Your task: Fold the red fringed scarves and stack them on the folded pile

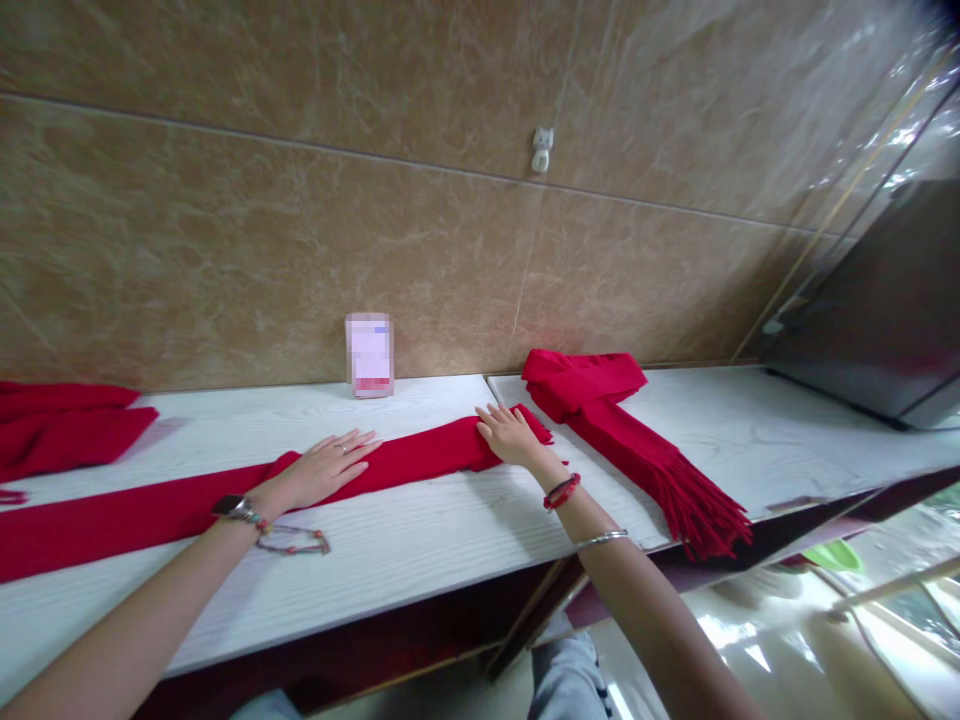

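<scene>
A long red scarf [427, 450] lies flattened in a narrow strip across the white tabletop, running off the left edge of the view. My left hand [322, 470] rests flat on the middle of it, fingers stretched toward the right. Near the scarf's fringed right end, my right hand [510, 436] also lies on the cloth with its fingers spread. Just right of that hand is a second red scarf [592, 400], folded over at the top, its fringe hanging over the table's front edge. More red cloth [67, 430] lies bunched at the far left.
A phone-like upright card [370, 355], blurred, leans against the brown marbled wall [300, 250]. A white cat-shaped hook [542, 150] is fixed to the wall. A large dark box-like object [877, 300] stands at the right end of the white table [420, 540].
</scene>
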`<action>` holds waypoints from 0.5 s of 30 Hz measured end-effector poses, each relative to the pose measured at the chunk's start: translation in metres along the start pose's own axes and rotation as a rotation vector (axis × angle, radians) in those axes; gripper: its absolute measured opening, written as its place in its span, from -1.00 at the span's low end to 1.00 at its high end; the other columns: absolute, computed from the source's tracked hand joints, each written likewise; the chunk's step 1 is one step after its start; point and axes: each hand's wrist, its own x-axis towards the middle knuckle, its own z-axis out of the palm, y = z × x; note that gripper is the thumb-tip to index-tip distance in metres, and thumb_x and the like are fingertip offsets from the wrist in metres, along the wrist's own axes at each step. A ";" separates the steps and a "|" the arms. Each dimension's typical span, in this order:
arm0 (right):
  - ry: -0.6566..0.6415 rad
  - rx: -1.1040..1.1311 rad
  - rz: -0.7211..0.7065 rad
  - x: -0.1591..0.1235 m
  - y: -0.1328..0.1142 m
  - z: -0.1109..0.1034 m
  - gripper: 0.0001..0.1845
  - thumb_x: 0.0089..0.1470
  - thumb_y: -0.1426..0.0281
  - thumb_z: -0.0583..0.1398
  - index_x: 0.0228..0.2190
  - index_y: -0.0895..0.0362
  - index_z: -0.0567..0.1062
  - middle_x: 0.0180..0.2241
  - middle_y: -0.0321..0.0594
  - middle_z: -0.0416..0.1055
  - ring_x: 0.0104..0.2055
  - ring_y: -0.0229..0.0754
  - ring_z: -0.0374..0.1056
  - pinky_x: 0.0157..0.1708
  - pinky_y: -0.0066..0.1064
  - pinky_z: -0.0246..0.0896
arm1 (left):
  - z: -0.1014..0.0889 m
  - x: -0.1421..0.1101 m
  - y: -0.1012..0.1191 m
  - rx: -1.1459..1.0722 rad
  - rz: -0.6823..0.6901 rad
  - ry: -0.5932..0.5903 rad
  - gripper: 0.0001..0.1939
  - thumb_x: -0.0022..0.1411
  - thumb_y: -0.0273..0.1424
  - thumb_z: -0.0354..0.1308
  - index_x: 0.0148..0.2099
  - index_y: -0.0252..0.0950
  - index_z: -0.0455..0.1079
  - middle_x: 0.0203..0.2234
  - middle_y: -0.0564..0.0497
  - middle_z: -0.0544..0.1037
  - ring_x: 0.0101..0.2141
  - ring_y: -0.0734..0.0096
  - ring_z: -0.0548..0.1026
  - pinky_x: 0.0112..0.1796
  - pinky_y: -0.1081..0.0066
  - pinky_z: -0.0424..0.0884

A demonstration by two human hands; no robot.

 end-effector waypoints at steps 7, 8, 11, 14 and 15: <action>-0.033 0.015 -0.082 0.018 0.005 0.004 -0.56 0.24 0.37 -0.15 0.10 0.10 0.21 0.18 -0.04 0.09 0.22 0.01 -0.05 0.07 0.06 -0.07 | -0.007 -0.002 0.006 -0.026 -0.059 0.005 -0.50 0.33 -0.16 -0.26 0.24 -0.19 0.06 0.21 0.01 0.07 0.19 0.33 0.04 0.13 0.27 -0.02; -0.035 0.007 -0.085 0.018 0.010 0.005 -0.56 0.24 0.38 -0.15 0.10 0.11 0.22 0.18 -0.04 0.09 0.22 0.01 -0.05 0.07 0.06 -0.07 | -0.009 -0.001 0.012 -0.031 -0.061 -0.003 -0.51 0.33 -0.16 -0.26 0.24 -0.18 0.06 0.21 0.01 0.07 0.19 0.33 0.04 0.13 0.26 -0.03; -0.023 0.008 -0.042 0.018 0.021 0.010 -0.55 0.23 0.39 -0.16 0.11 0.17 0.21 0.17 -0.01 0.10 0.22 0.02 -0.06 0.07 0.04 -0.06 | -0.013 0.003 0.030 -0.043 -0.064 -0.027 -0.53 0.34 -0.17 -0.26 0.23 -0.14 0.08 0.22 0.03 0.06 0.20 0.33 0.02 0.13 0.24 -0.05; 0.057 0.065 0.033 0.016 0.020 0.006 -0.53 0.22 0.34 -0.14 0.10 0.22 0.21 0.15 0.06 0.13 0.21 0.02 -0.03 0.09 0.03 -0.07 | -0.015 0.004 0.038 -0.051 -0.064 -0.017 -0.55 0.34 -0.20 -0.25 0.21 -0.13 0.10 0.21 0.03 0.08 0.19 0.34 0.03 0.13 0.25 -0.05; 0.106 0.092 0.027 0.016 0.016 0.002 -0.53 0.22 0.33 -0.13 0.10 0.22 0.22 0.14 0.06 0.13 0.21 0.02 -0.04 0.10 0.04 -0.10 | -0.015 0.004 0.039 -0.053 -0.064 -0.003 -0.55 0.34 -0.20 -0.24 0.21 -0.14 0.11 0.21 0.03 0.09 0.19 0.34 0.04 0.12 0.26 -0.04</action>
